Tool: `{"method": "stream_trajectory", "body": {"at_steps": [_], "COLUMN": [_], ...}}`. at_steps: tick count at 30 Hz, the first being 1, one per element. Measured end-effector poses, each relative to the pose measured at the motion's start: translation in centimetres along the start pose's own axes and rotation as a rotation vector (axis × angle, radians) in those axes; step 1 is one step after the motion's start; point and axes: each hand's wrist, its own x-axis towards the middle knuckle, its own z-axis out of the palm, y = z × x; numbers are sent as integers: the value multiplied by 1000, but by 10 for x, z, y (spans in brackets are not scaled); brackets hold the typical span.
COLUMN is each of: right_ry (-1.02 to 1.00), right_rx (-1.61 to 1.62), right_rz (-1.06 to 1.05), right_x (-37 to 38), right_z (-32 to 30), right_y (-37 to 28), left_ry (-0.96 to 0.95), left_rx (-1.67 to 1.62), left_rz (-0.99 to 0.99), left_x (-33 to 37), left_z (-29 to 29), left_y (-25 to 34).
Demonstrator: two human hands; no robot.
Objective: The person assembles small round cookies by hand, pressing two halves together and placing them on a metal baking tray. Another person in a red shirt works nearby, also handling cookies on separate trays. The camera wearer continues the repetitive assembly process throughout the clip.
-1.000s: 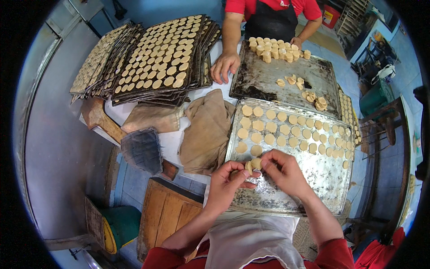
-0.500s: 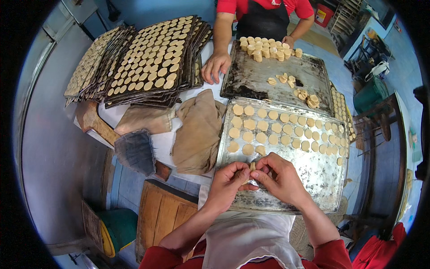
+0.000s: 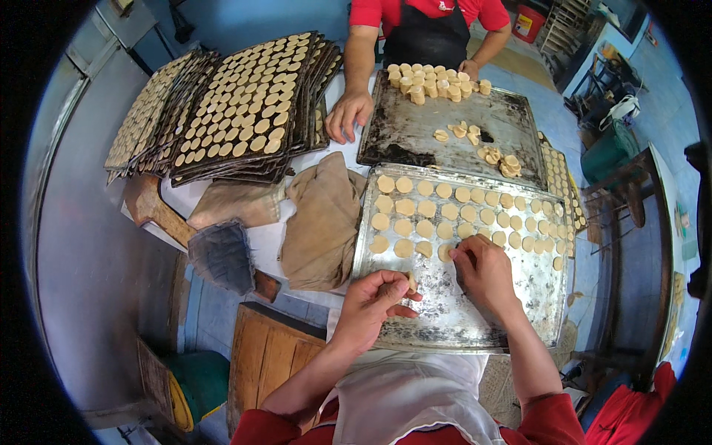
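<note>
My left hand (image 3: 371, 305) is closed round a small piece of pale dough (image 3: 412, 282), pinched between thumb and forefinger above the front of the metal tray (image 3: 475, 315). My right hand (image 3: 486, 273) has its thumb and fingertips on the edge of a flat dough disc (image 3: 445, 253), which lies on the tray at the end of the nearest row. Rows of similar dough discs (image 3: 425, 228) cover the tray's far half. Part of the right fingers' grip is hidden by the hand itself.
Beyond stands a darker tray (image 3: 475, 119) bearing stacked dough discs (image 3: 434, 80) and loose dough pieces (image 3: 509, 165). A co-worker's hand (image 3: 350, 115) rests beside it. To the left are stacked trays of discs (image 3: 241, 111), brown cloths (image 3: 324, 222) and a blue pad (image 3: 221, 256).
My hands have come apart. The right one has moved right and forward to a dough disc now lying in the nearest row; the left stays near its place, still holding dough.
</note>
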Motion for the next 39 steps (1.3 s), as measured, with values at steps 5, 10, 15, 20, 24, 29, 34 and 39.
{"method": "stream_trajectory", "body": {"at_steps": [5,10,15,20,24,29,34,39], "right_ry": [8,-33,-4,-264,-412,-344,-332,-357], "right_rx": [49,-195,-109,825,1309,1001,1552,1179], "right_rz": [-80,-266,-281,137,266,23,471,279], "right_x": [1,6,13,9,-5,-19,-11,-21], "right_z": [3,27,36,32,15,47,28,22], "right_y": [-14,-36,-33,-12,-47,-58,-38,-52], "left_ry": [84,193,136,142,134,47,-26,1], "left_rx": [30,84,285,359,217,38,-308,-267], "left_rz": [118,240,525,634,438,98,216,213], "left_x": [0,-1,-12,-22,-21,-17,-21,-17], "left_z": [6,11,-8,-16,-17,-12,-4,0], "left_y": [-1,7,1,7,6,3,11,11]}}
